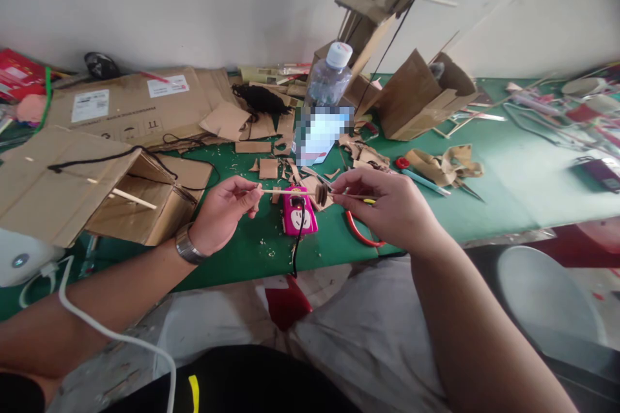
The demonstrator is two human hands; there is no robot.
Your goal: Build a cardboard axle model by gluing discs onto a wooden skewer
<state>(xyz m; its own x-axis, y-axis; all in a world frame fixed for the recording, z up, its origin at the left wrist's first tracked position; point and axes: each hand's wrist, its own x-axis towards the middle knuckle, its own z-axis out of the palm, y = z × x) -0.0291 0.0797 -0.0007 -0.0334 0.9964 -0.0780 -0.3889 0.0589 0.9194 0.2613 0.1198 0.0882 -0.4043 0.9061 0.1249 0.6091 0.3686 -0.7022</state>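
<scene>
A thin wooden stick (290, 192) runs level between my hands above the green table. Threaded on it, close to my right fingers, is a small brown cardboard wheel (320, 194). My left hand (232, 210) pinches the stick's left end between thumb and fingertips. With fingers closed round the stick just right of the wheel, my right hand (372, 197) holds the other side. Below the stick lies a pink power socket (301, 218) with a black cable plugged in. Red-handled pliers (358, 230) lie partly hidden beneath my right hand.
A cardboard house (145, 206) with black cord stands left. Behind are a plastic bottle (329, 84), a blurred phone-like screen (322, 132), a tall cardboard model with a wheel (372, 19) and an open cardboard box (421, 100). Cardboard scraps (268, 168) litter the green table (242, 251).
</scene>
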